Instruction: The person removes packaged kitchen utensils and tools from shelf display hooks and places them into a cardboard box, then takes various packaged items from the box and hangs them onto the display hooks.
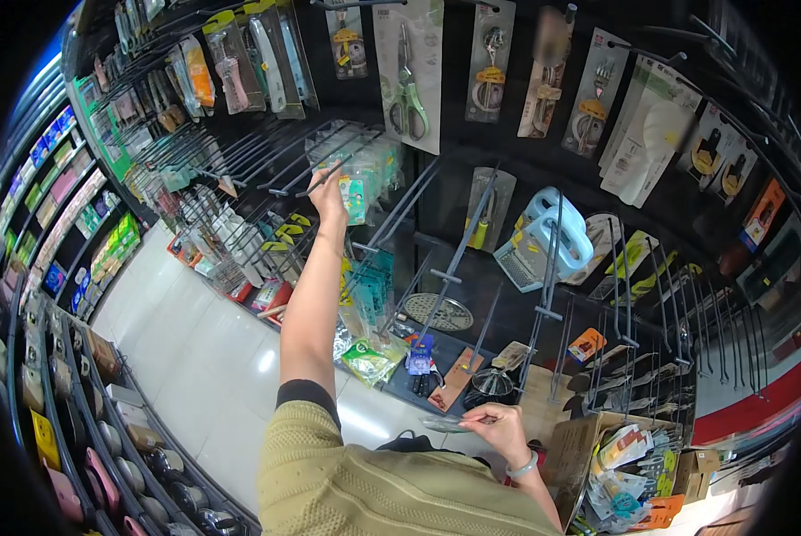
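My left hand (327,195) is stretched up to the rack, its fingers closed near the front end of a metal display hook (322,181). Clear packets with teal cards (365,165) hang right behind these fingers; what they grip is too small to make out. Low in front of my body, my right hand (500,431) pinches a thin clear plastic packet (445,423) by its edge. What lies inside that packet is unclear. A bracelet circles the right wrist.
Green-handled scissors (407,116) and other carded tools hang above. Blue box graters (545,241) hang on the right. Bare hooks jut out at mid-height. An open carton (568,456) full of packaged goods stands at lower right. Shelves (128,456) line the left side.
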Demonstrator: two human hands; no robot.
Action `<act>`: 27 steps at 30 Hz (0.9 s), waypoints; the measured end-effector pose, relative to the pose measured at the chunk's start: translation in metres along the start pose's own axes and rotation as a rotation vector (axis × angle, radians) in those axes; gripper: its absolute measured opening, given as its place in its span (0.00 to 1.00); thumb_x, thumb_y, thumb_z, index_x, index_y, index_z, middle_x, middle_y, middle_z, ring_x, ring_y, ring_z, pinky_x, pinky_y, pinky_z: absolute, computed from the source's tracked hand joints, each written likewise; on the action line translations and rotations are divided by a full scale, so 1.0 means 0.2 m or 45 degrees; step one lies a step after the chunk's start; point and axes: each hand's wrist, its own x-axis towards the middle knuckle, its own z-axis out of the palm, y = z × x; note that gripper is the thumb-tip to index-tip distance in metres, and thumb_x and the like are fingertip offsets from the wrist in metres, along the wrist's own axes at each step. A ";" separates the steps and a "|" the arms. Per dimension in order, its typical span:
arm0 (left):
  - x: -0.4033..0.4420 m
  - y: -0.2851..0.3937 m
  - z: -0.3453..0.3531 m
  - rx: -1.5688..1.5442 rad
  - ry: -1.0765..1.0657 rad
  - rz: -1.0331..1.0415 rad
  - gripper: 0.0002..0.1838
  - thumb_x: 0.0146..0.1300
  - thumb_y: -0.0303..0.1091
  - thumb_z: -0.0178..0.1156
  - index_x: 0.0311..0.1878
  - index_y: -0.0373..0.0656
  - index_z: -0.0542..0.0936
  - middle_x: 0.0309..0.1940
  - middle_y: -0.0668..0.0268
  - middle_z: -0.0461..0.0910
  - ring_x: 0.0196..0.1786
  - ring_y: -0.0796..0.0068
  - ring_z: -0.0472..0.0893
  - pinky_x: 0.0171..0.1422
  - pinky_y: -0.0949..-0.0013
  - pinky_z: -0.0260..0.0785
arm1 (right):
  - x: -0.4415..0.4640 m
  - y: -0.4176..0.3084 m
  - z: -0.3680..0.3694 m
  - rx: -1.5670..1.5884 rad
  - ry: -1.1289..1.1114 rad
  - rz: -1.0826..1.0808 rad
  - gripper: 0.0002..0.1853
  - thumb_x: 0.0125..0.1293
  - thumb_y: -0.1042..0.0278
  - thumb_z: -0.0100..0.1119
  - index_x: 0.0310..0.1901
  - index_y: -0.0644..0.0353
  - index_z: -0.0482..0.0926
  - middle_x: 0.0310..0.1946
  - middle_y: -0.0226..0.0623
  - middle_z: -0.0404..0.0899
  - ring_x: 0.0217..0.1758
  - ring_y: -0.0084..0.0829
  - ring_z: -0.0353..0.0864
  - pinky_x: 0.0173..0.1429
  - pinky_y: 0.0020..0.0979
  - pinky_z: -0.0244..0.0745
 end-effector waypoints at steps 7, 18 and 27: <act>-0.37 0.09 -0.22 0.258 0.021 0.220 0.08 0.62 0.34 0.58 0.38 0.39 0.73 0.31 0.68 0.75 0.36 0.80 0.72 0.42 0.74 0.65 | 0.08 0.00 0.09 0.101 0.057 0.096 0.06 0.48 0.79 0.69 0.30 0.69 0.82 0.28 0.38 0.83 0.29 0.21 0.82 0.35 0.21 0.78; -1.31 0.40 -0.66 0.579 -1.400 -0.424 0.10 0.55 0.31 0.65 0.40 0.41 0.81 0.36 0.66 0.82 0.43 0.74 0.78 0.51 0.70 0.66 | 0.48 -0.05 0.30 0.297 -0.039 0.105 0.13 0.49 0.76 0.70 0.38 0.65 0.81 0.26 0.33 0.82 0.28 0.16 0.77 0.32 0.19 0.73; -0.56 0.47 -0.77 0.254 -0.199 -0.054 0.05 0.65 0.30 0.54 0.33 0.41 0.75 0.28 0.70 0.75 0.33 0.82 0.73 0.42 0.76 0.65 | 0.58 -0.13 0.45 0.288 -0.148 -0.079 0.33 0.55 0.74 0.66 0.63 0.59 0.64 0.57 0.43 0.71 0.62 0.32 0.68 0.59 0.35 0.69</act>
